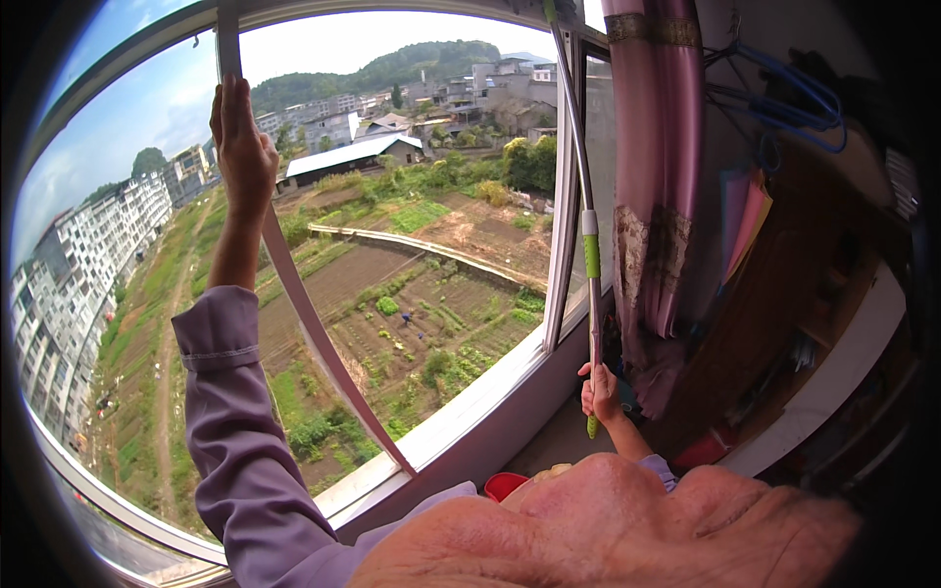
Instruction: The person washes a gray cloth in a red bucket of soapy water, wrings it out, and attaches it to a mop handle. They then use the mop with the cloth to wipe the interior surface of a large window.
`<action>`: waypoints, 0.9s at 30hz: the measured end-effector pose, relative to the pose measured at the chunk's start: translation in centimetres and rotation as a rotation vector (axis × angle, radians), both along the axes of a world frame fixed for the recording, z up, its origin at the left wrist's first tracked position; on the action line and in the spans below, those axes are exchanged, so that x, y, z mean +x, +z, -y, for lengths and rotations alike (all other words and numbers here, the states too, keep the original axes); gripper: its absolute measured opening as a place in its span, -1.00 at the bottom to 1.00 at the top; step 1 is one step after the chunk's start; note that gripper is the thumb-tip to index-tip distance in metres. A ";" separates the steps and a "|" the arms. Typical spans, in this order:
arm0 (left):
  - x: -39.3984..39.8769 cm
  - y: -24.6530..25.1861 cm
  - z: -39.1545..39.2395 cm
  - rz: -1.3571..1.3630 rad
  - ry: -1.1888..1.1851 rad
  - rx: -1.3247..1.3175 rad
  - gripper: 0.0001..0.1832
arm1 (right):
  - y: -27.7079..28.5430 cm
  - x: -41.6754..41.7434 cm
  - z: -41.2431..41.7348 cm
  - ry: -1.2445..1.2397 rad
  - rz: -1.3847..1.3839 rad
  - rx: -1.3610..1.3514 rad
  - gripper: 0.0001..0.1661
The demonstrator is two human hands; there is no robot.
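My left hand (242, 140) is raised against the upright white post (312, 323) of a window frame, fingers pointing up and covering part of it. My right hand (603, 393), lower on the right, is closed around a long telescopic pole (579, 140) near its bottom end. The pole is metal with a green grip (591, 256) and a green end tip. It rises along the right side of the window to a green joint at the top, where a dark head, partly cut off, meets the upper frame. Purple sleeves cover my arms.
A window sill (441, 434) runs below the opening, with fields and buildings outside. Pink curtains (665, 147) hang just right of the pole. Blue clothes hangers (790, 92) and a cluttered wooden shelf (823, 323) stand farther right. A red object (506, 485) is low in front.
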State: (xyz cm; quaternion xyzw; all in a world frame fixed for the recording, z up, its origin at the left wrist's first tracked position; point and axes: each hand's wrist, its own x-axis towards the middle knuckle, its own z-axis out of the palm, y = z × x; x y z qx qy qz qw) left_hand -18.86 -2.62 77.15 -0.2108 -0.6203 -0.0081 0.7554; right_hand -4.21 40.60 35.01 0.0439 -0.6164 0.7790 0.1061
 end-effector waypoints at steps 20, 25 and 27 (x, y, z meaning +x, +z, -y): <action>-0.1 -0.2 0.6 0.000 -0.010 0.003 -0.26 | 16.4 -7.8 -0.8 -0.005 -0.079 0.016 -0.47; -0.8 -0.4 -0.6 0.012 -0.037 0.039 -0.21 | 7.0 -2.7 0.8 -0.052 -0.084 0.076 -0.44; -0.3 -0.3 -0.3 0.017 -0.038 0.034 -0.20 | 7.8 -2.7 0.6 -0.071 -0.108 0.113 -0.43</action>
